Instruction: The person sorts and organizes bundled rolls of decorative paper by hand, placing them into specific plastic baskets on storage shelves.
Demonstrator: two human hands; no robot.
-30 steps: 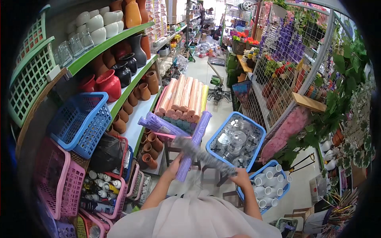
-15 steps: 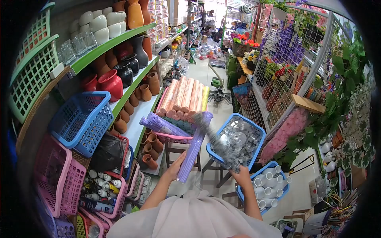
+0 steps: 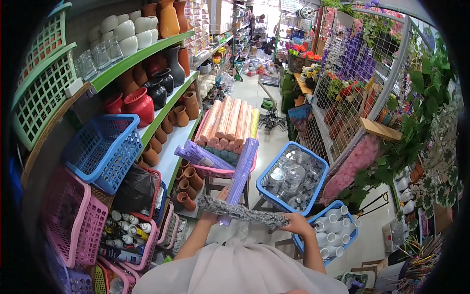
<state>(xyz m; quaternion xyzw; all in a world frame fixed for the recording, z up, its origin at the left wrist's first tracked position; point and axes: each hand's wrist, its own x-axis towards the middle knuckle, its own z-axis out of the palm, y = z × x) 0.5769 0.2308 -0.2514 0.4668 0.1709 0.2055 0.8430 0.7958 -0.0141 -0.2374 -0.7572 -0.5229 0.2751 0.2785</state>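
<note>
My left hand (image 3: 210, 217) is closed round the lower part of a long purple bundle of thin sticks (image 3: 243, 169) in clear wrap, which slants up and away. In my right hand (image 3: 296, 224) is one end of a grey fluffy duster (image 3: 245, 213). The duster lies crosswise over the bottom of the purple bundle and hides part of my left hand's fingers. Just beyond, a pink basket (image 3: 215, 171) holds peach bundles (image 3: 227, 120), dark teal bundles (image 3: 220, 156) and a yellow one (image 3: 254, 122). More purple bundles (image 3: 203, 156) rest across its left edge.
Right of me, a blue basket (image 3: 260, 184) holds clear round containers, and another blue basket (image 3: 346, 246) holds white cylinders. Shelves of pots (image 3: 138, 105) and stacked baskets (image 3: 100, 152) line the left. A wire grid (image 3: 338, 112) with flowers borders the aisle on the right.
The duster has swung left and down, from pointing up and away to lying level across the purple bundle. My left hand keeps the bundle in nearly the same place.
</note>
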